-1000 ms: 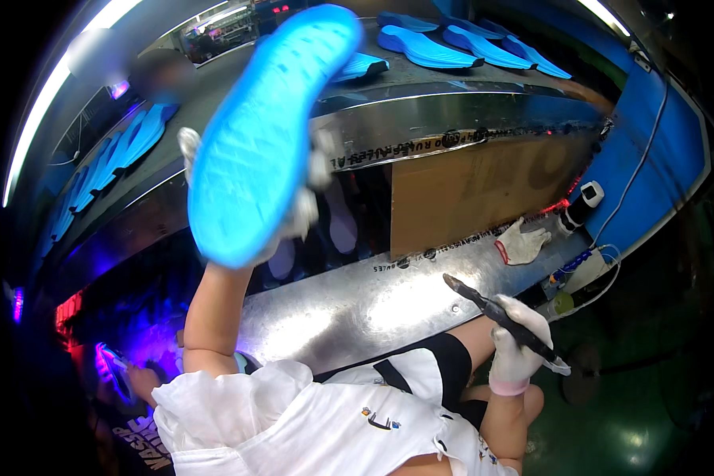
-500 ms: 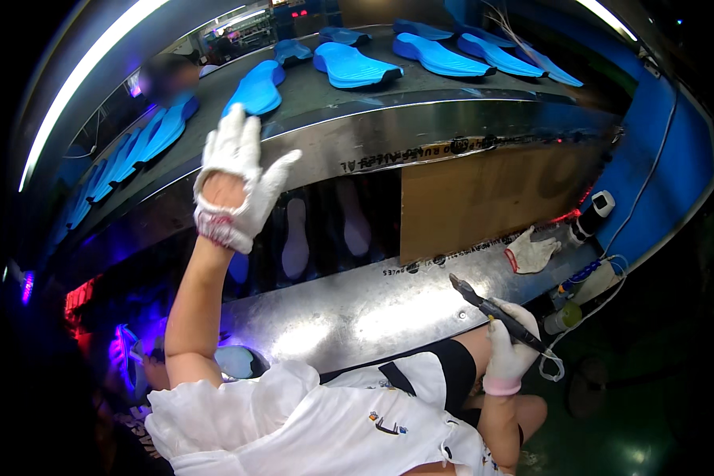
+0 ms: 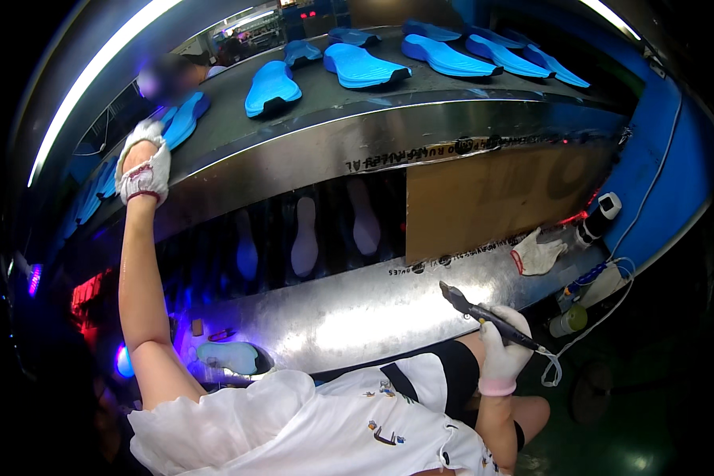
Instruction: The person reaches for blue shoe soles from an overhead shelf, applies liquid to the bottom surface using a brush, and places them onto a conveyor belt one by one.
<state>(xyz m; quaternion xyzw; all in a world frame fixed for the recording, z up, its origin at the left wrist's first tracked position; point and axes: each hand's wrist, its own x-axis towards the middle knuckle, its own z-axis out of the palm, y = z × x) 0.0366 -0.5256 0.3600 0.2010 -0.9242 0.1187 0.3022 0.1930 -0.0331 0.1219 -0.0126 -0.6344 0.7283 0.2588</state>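
Observation:
My left hand [image 3: 143,165], in a white glove, reaches up and left to the edge of the dark upper conveyor belt [image 3: 238,139], right beside a blue shoe sole [image 3: 186,117]. I see the hand from the back with its fingers curled, so a grip cannot be made out. My right hand [image 3: 503,355], also gloved, is low over my lap and grips a dark pen-like tool [image 3: 484,317] with a white cable trailing from its end. The tool's tip points up-left toward the shiny metal ledge [image 3: 349,313].
Several more blue soles [image 3: 363,67] lie along the upper belt. Pale soles [image 3: 304,246] ride a lower belt under it. A cardboard panel [image 3: 500,198], a spare white glove [image 3: 538,255], a small bottle [image 3: 570,320] and a light-blue sole [image 3: 232,357] are nearby.
A second ago my left hand held a blue sole up high; then it was empty and spread; now it has moved left and away to the belt edge. My right hand barely moved.

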